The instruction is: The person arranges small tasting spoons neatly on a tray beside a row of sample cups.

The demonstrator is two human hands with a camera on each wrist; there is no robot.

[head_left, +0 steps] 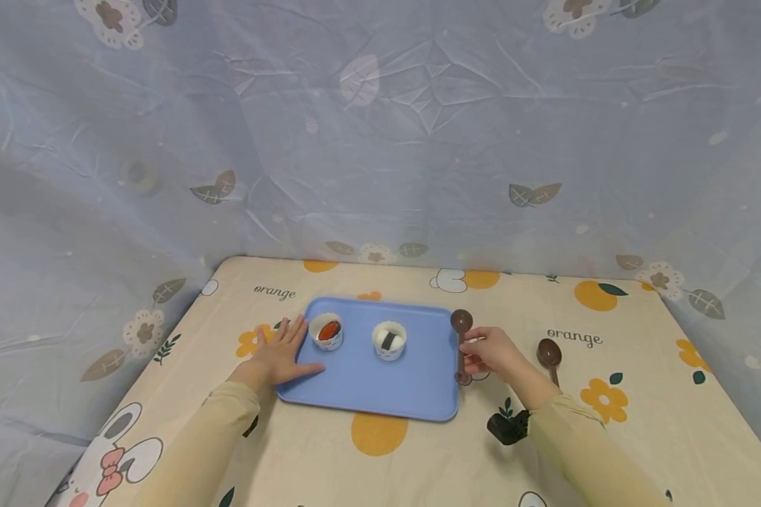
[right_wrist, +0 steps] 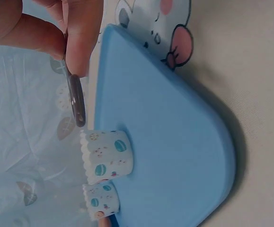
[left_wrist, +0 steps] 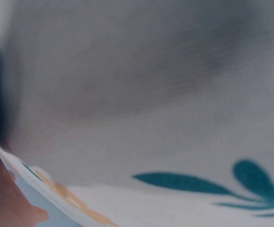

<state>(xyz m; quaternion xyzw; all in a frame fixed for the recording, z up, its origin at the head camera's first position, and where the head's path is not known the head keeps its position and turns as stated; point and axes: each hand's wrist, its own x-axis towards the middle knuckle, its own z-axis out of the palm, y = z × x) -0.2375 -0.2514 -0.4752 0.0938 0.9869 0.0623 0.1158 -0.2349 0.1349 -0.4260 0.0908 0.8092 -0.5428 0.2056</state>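
A blue tray (head_left: 380, 384) lies on the table with two white patterned cups on it. The left cup (head_left: 327, 342) holds a red-orange food piece (head_left: 329, 330); the other cup (head_left: 389, 351) holds a white rice piece with a black strip (head_left: 389, 340). My left hand (head_left: 282, 355) rests with spread fingers over the tray's left edge; part of it shows in the left wrist view's lower corner. At the tray's right edge, my right hand (head_left: 493, 350) pinches a brown spoon (head_left: 461, 322) by its handle, bowl pointing away. The right wrist view shows the spoon's handle end (right_wrist: 77, 101) below the fingertips.
Another brown spoon (head_left: 549, 353) lies right of my right hand, its handle partly hidden by the forearm. A patterned cream tablecloth (head_left: 418, 468) covers the table. Grey-blue curtains (head_left: 380, 155) hang behind and at both sides.
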